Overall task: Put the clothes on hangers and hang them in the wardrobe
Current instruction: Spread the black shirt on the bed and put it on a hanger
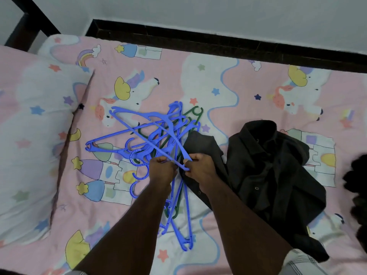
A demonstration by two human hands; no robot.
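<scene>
A tangled heap of blue plastic hangers [151,139], with a few green hangers [193,114] mixed in, lies in the middle of the bed. My left hand [161,169] grips hangers in the heap. My right hand [200,167] pinches the end of one long blue hanger [143,126] that slants up to the left over the pile. A dark charcoal shirt [266,167] lies crumpled and unbuttoned on the bed just right of my right hand, its collar pointing away from me.
The bed sheet [228,80] is pink with unicorn and castle prints. A matching pillow [33,135] lies at the left. A dark bed frame [218,42] runs along the white wall behind. Another dark garment [357,187] shows at the right edge.
</scene>
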